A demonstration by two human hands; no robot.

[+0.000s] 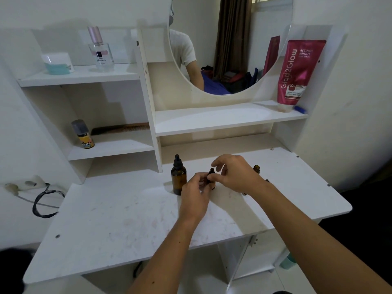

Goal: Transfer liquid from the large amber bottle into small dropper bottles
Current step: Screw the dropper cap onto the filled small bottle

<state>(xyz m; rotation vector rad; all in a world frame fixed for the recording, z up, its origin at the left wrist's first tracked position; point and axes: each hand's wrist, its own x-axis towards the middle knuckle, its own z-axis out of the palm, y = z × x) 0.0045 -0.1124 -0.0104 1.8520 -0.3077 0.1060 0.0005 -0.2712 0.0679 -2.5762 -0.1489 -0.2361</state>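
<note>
At the centre of the frame, both hands meet over a small dropper bottle (211, 177) standing on the white vanity table (127, 219). The left hand (195, 194) grips its body while the right hand (233, 172) pinches its black cap between thumb and forefinger. Just left of them stands the large amber bottle (178, 177), upright and capped with a dropper. Behind the right hand, an open small amber bottle (256, 168) peeks out.

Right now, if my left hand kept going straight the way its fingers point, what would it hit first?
The left hand points up and slightly right at the small dropper bottle, which its fingertips already seem to touch. Next come the right hand's fingers on the cap. The large amber bottle stands just left of that line, though depth is unclear.
</note>
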